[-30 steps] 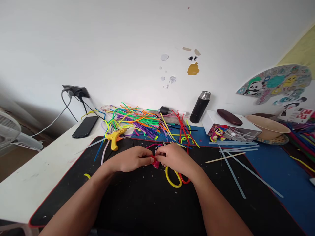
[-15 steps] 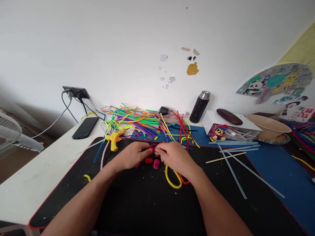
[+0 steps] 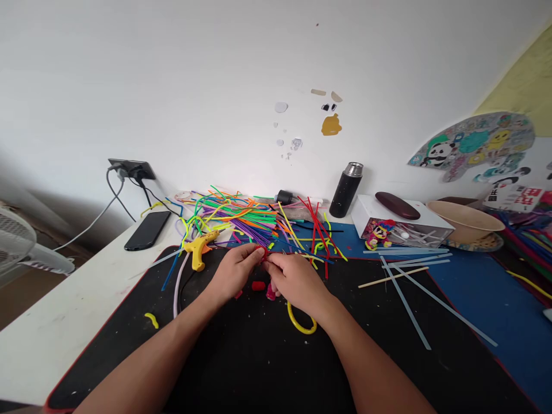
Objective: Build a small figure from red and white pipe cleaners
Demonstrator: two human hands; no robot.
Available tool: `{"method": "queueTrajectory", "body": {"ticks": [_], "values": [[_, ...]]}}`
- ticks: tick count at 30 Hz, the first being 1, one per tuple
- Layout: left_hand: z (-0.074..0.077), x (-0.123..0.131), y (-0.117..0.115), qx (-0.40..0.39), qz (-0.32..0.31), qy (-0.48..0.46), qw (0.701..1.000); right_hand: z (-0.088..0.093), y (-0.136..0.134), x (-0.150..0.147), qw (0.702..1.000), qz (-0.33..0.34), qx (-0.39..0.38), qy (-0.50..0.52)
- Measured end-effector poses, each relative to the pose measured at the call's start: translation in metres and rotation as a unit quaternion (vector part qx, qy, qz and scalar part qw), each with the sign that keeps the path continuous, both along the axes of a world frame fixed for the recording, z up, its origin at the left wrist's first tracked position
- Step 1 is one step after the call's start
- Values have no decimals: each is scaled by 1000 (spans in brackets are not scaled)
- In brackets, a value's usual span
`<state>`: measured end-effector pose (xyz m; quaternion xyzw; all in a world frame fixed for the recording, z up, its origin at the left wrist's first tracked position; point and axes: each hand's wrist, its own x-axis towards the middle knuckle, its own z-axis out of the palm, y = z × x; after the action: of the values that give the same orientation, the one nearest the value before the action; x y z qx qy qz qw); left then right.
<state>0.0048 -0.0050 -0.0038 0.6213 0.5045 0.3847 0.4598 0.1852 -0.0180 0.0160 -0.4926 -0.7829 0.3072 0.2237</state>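
Over the middle of the black mat (image 3: 241, 356), my left hand (image 3: 235, 273) is closed, thumb and fingers pinching a small red piece of pipe cleaner (image 3: 264, 251). My right hand (image 3: 297, 280) meets it from the other side, its fingers closed on the same red piece; its exact shape is mostly covered by my fingers. Just below them lies a short red roll (image 3: 259, 286). A magenta piece (image 3: 271, 292) shows beside my right fingers, partly hidden. The yellow loop (image 3: 302, 329) rests on the mat under my right wrist.
Behind my hands spreads a heap of coloured pipe cleaners (image 3: 245, 215). A yellow glue gun (image 3: 198, 250) and a phone (image 3: 147, 230) lie to the left. Rightward are translucent glue sticks (image 3: 405, 302), a black flask (image 3: 346, 190), a white box (image 3: 366, 213) and a bowl (image 3: 466, 217).
Both hands have shifted slightly and closed nearer together around the red piece. The red strand beside the yellow loop no longer shows there. The view has tilted a little.
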Motion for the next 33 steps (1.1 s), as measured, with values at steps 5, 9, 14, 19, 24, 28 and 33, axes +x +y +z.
{"method": "queueTrajectory", "body": {"ticks": [5,9,14,19,24,28,33], "values": [[-1,0,0,-73,-38,-160,984,-4,0,0,987,16,-111,114],[7,-2,-2,-121,-71,-191,972,-5,2,2,979,22,-144,143],[18,-10,-4,-139,-122,-116,976,-4,5,8,993,17,-77,84],[26,-13,-7,-119,-157,-14,980,-7,10,14,997,14,-40,69],[29,-10,-7,-103,-174,16,979,-8,10,13,988,6,-80,132],[27,-9,-7,-102,-177,11,979,-8,10,11,982,-3,-92,163],[23,-11,-6,-97,-183,7,978,-10,11,10,969,0,-123,213]]}}
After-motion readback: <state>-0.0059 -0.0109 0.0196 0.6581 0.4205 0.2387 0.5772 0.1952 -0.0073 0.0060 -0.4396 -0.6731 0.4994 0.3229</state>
